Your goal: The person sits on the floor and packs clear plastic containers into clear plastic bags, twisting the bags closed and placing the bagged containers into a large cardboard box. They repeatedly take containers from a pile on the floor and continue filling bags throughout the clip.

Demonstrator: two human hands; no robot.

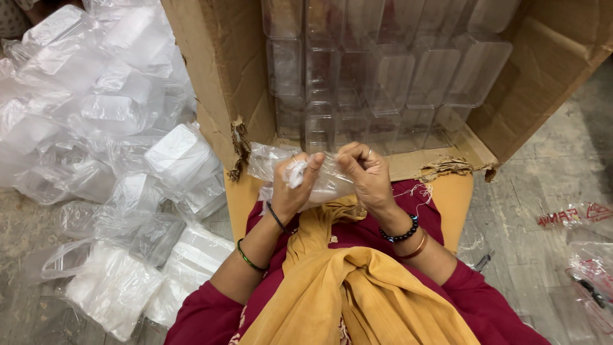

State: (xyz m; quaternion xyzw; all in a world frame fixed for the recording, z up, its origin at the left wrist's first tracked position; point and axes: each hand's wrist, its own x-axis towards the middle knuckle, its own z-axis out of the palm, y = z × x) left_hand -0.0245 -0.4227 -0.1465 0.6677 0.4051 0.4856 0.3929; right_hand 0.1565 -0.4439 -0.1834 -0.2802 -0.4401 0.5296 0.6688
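Behind one cardboard box point(220, 57), left hand point(295, 185) and right hand point(365, 174) fingers pinch one clear bag point(329, 182).

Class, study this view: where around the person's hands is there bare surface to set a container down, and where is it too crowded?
Bare floor lies to the right, between the cardboard box and the printed wrappers. A narrow strip of yellow seat shows beside the right hand. The left is crowded with bagged containers. The box holds stacked clear containers. Both hands, left hand included, grip a plastic bag.

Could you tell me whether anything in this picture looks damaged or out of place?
Yes: the cardboard box is torn and frayed along its lower front edge, at both corners. Nothing else stands out.
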